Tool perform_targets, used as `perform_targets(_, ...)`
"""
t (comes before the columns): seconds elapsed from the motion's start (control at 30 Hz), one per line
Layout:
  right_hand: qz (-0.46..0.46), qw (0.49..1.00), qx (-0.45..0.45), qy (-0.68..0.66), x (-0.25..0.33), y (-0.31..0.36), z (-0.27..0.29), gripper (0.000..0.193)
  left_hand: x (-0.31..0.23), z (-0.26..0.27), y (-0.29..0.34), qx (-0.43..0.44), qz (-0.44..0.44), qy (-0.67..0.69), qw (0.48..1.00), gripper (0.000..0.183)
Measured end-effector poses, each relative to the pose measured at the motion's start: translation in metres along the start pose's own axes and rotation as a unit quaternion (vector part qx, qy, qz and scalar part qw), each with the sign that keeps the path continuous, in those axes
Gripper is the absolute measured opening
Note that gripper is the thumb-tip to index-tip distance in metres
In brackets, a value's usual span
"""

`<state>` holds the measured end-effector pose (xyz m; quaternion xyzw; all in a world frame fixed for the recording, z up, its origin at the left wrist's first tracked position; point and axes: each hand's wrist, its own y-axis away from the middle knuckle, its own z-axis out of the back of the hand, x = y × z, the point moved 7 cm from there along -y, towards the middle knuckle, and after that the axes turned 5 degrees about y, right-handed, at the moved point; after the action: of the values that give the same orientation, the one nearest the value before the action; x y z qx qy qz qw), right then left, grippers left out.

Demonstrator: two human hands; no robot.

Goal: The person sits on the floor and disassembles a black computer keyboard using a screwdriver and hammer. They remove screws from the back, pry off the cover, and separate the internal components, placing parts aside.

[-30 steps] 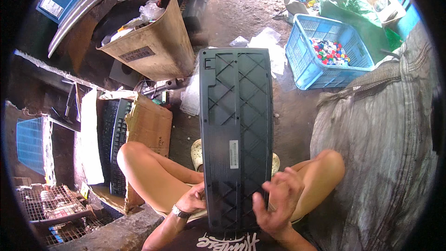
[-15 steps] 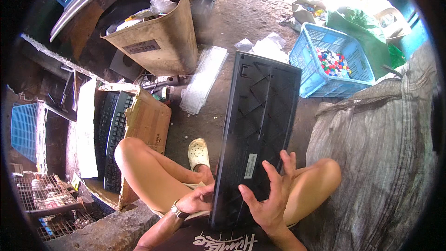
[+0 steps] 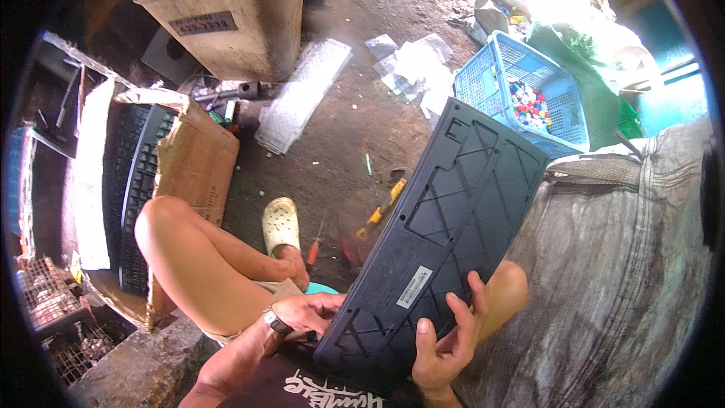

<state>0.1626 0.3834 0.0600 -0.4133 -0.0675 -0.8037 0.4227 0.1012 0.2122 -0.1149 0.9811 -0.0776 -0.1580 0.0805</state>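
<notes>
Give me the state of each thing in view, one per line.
Black panel, tilted, ribbed face showing.
Left hand, curled at the panel's left edge; grip unclear.
Right hand, open and spread at the panel's lower right.
Cardboard box, open, holding keyboards.
Blue crate, open-topped, partly filled with small coloured pieces.
Beige bin, open-topped, filled to its rim.
Screwdriver, lying on the floor.
Clear plastic strip, lying flat.

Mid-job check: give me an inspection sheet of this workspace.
Surface: dirty brown floor
Job's things: black ribbed panel, white label showing
Clutter: red-handled screwdriver, yellow item and pale sheet on the floor
Grips: left hand at the panel's left edge, hold unclear; right hand open over its lower right, contact unclear
Cables: nothing clearly seen
Surroundings: cardboard box of keyboards, left; blue crate of small colourful pieces, ahead right; grey sack, right
</notes>
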Motion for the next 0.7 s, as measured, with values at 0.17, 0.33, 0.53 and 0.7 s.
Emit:
perform_targets(0.17,-0.016,0.999,-0.049,-0.010,-0.004,0.009,0.014,0.041,-0.011,-0.010,-0.018,0.084,0.022,0.009,0.996,0.064)
perform_targets(0.33,0.009,0.998,-0.065,0.011,0.011,0.013,0.027,0.042,-0.010,-0.012,-0.031,0.139,0.062,0.019,0.988,0.070)
perform_targets(0.53,0.004,0.992,-0.129,-0.011,0.016,0.011,0.027,0.036,-0.013,-0.016,-0.043,0.183,0.069,0.093,0.976,0.069)
perform_targets(0.7,-0.085,0.971,-0.180,-0.135,-0.044,-0.029,0.021,0.034,-0.046,-0.019,-0.020,0.041,-0.008,0.003,0.999,0.069)
